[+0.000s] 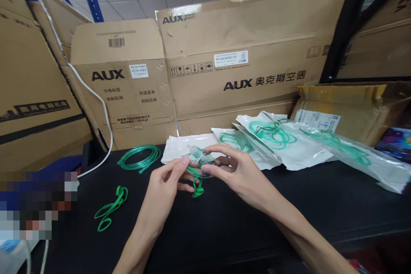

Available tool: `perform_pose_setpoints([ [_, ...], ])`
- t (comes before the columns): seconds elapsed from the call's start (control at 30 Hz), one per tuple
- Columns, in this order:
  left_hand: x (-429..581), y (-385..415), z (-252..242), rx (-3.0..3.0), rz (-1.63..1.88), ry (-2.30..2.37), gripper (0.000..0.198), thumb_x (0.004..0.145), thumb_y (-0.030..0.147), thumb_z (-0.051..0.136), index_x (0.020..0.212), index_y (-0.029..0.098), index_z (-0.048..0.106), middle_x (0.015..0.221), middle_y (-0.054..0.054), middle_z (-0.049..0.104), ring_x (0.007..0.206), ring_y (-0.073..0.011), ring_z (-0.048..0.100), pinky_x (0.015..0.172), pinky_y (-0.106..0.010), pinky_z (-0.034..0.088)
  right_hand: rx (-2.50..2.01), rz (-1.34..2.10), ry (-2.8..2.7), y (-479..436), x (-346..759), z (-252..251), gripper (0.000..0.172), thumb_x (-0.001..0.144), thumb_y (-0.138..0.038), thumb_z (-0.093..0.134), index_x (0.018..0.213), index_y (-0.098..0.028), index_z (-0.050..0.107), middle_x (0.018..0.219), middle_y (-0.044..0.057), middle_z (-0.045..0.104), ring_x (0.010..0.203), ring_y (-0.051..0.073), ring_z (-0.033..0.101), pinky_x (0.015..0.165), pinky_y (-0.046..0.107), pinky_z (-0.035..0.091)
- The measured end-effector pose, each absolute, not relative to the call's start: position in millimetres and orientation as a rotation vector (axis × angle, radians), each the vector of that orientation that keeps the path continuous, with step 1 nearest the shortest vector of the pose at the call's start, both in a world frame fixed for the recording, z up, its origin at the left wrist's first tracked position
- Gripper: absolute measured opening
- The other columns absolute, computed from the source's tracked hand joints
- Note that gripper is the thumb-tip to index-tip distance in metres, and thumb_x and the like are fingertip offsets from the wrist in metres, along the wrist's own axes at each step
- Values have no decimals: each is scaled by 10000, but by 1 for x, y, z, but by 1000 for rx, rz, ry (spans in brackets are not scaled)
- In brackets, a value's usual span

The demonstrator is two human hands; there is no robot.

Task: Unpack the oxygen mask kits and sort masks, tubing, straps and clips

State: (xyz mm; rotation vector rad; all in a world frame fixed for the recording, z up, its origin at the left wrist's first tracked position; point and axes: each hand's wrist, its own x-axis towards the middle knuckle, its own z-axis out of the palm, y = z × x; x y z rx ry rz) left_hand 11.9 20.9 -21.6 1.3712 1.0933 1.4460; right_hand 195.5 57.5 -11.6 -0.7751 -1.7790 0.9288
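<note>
Between my two hands is a clear green-tinted oxygen mask (201, 157), held above the black table. My left hand (170, 175) pinches its left edge, where a green elastic strap (198, 189) hangs down in a small bunch. Fingers of my right hand (236, 167) close round the mask's right side, thumb in front. A coil of green tubing (139, 157) lies on the table to the left. Nearer to me, a loose green strap (111, 209) rests by itself. Parts of the mask are hidden behind my fingers.
White and clear packets (272, 141) with green tubing inside lie at the back right. Behind stand tall cardboard panels (250, 60), and an open carton (346, 98) sits at the right. A white cable (107, 115) runs down at the left.
</note>
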Motion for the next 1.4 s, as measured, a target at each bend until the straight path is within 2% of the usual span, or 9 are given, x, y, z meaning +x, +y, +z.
perform_pose_setpoints([
  [0.17, 11, 24, -22, 1290, 1485, 1139, 279, 855, 420, 716, 883, 150, 781, 923, -81, 757, 813, -187, 692, 637, -232, 576, -752, 894, -1716, 59, 197, -10, 247, 869, -328, 726, 1087, -226, 669, 1166, 37, 628, 818, 133, 612, 775, 314, 559],
  [0.27, 10, 25, -24, 1248, 1478, 1165, 275, 847, 417, 725, 906, 154, 780, 906, -84, 769, 831, -198, 703, 643, -236, 577, -730, 916, -1662, 59, 199, -9, 266, 879, -343, 719, 1098, -223, 629, 1164, 37, 635, 884, 143, 644, 850, 324, 560],
  [0.37, 10, 27, -27, 1338, 1399, 1185, 303, 879, 443, 692, 900, 155, 783, 918, -88, 770, 860, -199, 694, 650, -232, 570, -677, 955, -1663, 59, 198, -9, 262, 888, -331, 710, 1096, -233, 584, 1086, 23, 645, 1036, 172, 656, 944, 337, 536],
  [0.5, 11, 30, -30, 1495, 1347, 1164, 292, 899, 437, 675, 955, 176, 793, 924, -57, 763, 817, -167, 657, 676, -224, 564, -629, 1099, -1684, 55, 195, -11, 255, 892, -296, 702, 1077, -243, 534, 981, 2, 659, 1027, 173, 679, 940, 352, 541],
  [0.7, 10, 31, -32, 1549, 1351, 1185, 309, 902, 436, 657, 1009, 181, 796, 971, -50, 766, 875, -203, 671, 749, -263, 557, -624, 1198, -1662, 51, 186, -12, 347, 869, -346, 738, 1174, -227, 624, 1221, 63, 675, 1185, 195, 638, 1043, 360, 493],
  [0.8, 9, 30, -32, 1657, 1330, 1230, 285, 913, 397, 628, 982, 181, 800, 863, -34, 751, 808, -200, 650, 718, -258, 513, -630, 1184, -1642, 50, 178, -17, 371, 830, -377, 780, 1131, -219, 631, 1140, 52, 696, 1110, 205, 656, 961, 347, 529],
  [0.93, 10, 29, -33, 1720, 1310, 1311, 249, 901, 352, 614, 939, 184, 795, 687, -3, 683, 702, -185, 623, 654, -251, 471, -651, 1116, -1631, 47, 169, -23, 268, 852, -344, 758, 1031, -209, 611, 970, 10, 688, 921, 172, 659, 835, 299, 533],
  [1.23, 18, 28, -34, 1664, 1253, 1327, 320, 890, 380, 580, 673, 179, 704, 646, -33, 706, 594, -175, 633, 553, -245, 444, -606, 1128, -1564, 42, 168, -22, 322, 846, -358, 751, 1111, -225, 626, 1086, 46, 687, 985, 197, 659, 820, 298, 568],
  [1.4, 18, 28, -33, 1680, 1232, 1387, 341, 896, 387, 549, 690, 168, 710, 560, -9, 644, 518, -155, 565, 512, -242, 382, -626, 1263, -1428, 36, 156, -31, 398, 884, -486, 689, 1182, -237, 603, 977, 39, 657, 785, 180, 642, 667, 291, 575],
])
